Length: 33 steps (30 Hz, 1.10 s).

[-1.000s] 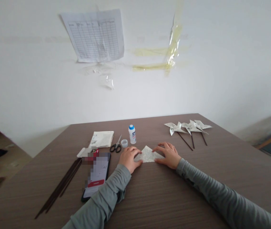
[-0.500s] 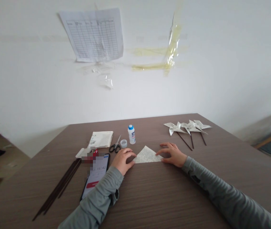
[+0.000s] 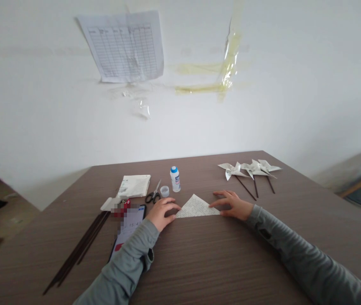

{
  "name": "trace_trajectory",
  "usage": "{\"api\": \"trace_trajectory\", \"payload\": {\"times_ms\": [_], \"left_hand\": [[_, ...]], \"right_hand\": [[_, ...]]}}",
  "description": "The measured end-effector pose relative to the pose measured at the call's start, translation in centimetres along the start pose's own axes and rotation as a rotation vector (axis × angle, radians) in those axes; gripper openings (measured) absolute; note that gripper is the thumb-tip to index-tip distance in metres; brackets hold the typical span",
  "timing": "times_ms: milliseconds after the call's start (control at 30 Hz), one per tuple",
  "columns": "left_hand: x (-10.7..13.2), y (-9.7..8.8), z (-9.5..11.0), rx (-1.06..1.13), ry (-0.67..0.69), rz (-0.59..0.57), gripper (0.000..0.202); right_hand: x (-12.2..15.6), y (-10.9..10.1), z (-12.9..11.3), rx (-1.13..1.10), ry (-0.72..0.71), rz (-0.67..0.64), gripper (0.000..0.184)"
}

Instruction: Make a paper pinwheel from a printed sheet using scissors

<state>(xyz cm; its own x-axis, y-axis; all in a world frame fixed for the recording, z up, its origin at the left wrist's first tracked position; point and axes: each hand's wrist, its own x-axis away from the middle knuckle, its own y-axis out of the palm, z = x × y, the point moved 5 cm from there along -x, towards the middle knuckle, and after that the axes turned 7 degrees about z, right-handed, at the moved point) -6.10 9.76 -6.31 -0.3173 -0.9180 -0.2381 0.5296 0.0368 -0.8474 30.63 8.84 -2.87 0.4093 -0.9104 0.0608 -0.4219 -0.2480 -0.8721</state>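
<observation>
A sheet of printed paper folded into a triangle (image 3: 195,208) lies on the table, its point away from me and its long edge near me. At its left corner is my left hand (image 3: 161,212), thumb and fingers apart and the tips touching or just beside the paper. My right hand (image 3: 232,205) rests at the right corner with fingers spread, the index fingertip on the slanting edge and the thumb low by the corner. Neither hand grips the paper. Just beyond my left hand are black-handled scissors (image 3: 153,196) and a small clear cup (image 3: 164,191).
A white bottle with a blue cap (image 3: 175,179) stands behind the triangle. Paper pinwheels on dark sticks (image 3: 253,170) lie at the back right. To the left are a paper stack (image 3: 134,185), a phone (image 3: 132,224), a red-and-white packet (image 3: 123,207) and dark sticks (image 3: 78,250).
Both hands have slid slightly outward along the triangle, left hand leftward and right hand rightward. More of the paper's lower corners shows.
</observation>
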Motion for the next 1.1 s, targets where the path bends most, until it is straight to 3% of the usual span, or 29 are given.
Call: {"api": "trace_trajectory", "payload": {"times_ms": [200, 300, 433, 567, 767, 933, 1100], "left_hand": [[0.1, 0.4, -0.4, -0.005, 0.003, -0.01, 0.046], [0.1, 0.4, -0.4, -0.003, -0.019, -0.003, 0.051], [0.4, -0.3, 0.2, 0.0, -0.037, 0.014, 0.051], [0.9, -1.8, 1.6, 0.059, 0.036, 0.0, 0.047], [1.3, -2.6, 3.2, 0.018, 0.072, 0.02, 0.041], [1.4, -2.3, 4.2, -0.025, 0.025, 0.055, 0.042], [1.2, -2.6, 5.0, 0.029, -0.013, 0.09, 0.033]], "right_hand": [[0.2, 0.0, -0.1, 0.018, -0.002, -0.029, 0.063], [0.1, 0.1, -0.1, 0.013, -0.016, -0.005, 0.054], [-0.2, 0.8, -0.3, -0.01, -0.012, 0.107, 0.04], [-0.8, 1.8, -0.6, -0.011, -0.004, 0.229, 0.036], [-1.4, 2.2, 0.2, -0.058, -0.004, 0.367, 0.059], [-1.6, 2.4, 0.5, -0.054, -0.047, 0.374, 0.039], [-1.5, 2.3, 0.1, -0.067, -0.046, 0.394, 0.032]]}}
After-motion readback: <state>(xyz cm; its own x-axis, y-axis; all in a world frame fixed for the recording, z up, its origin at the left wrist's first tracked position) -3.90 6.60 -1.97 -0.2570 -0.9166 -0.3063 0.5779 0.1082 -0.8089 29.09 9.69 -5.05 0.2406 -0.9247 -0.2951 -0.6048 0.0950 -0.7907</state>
